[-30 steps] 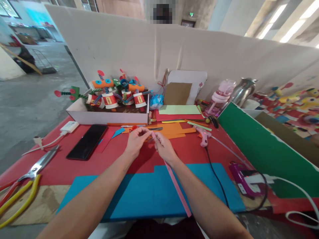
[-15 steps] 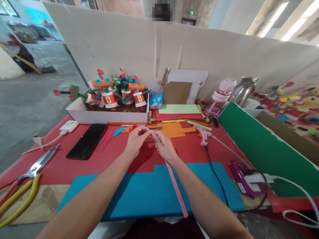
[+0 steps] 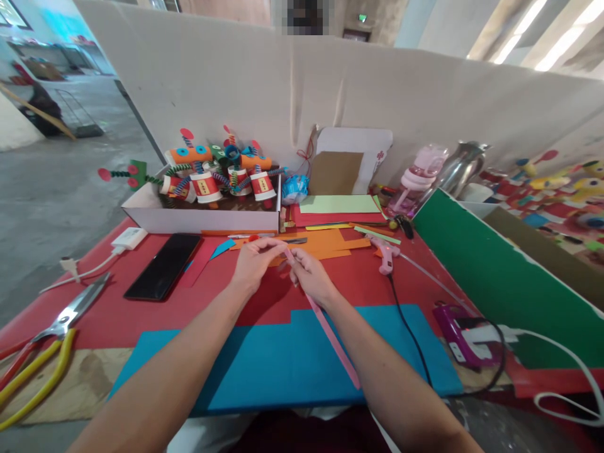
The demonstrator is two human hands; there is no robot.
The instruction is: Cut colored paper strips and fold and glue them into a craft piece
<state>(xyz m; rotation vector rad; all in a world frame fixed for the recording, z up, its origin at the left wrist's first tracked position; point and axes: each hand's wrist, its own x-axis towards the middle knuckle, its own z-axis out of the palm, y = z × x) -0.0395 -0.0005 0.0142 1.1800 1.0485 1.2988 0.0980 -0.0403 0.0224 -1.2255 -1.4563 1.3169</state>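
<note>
A long, narrow pink paper strip [image 3: 331, 338] runs from my fingertips down past my right wrist, its lower end over the blue sheet [image 3: 255, 365]. My left hand [image 3: 252, 263] pinches the strip's upper end between thumb and forefinger. Close beside it, my right hand [image 3: 309, 275] is closed on the same strip just below that end. Behind my hands lie orange paper pieces [image 3: 330, 242] and a pair of scissors [image 3: 297, 240], partly hidden by my left hand.
Left are a black phone [image 3: 163, 267], large yellow-and-red-handled shears [image 3: 66, 321] and a white charger [image 3: 129, 239]. A white box [image 3: 202, 221] holds several paper-cup figures. Right are a pink glue gun [image 3: 385, 255] with its cord, a purple power block [image 3: 460, 336] and a green board [image 3: 500, 283].
The strip's loose lower end has moved up and slightly right. Both hands stay pinched on it near the top, with the left shifted slightly left.
</note>
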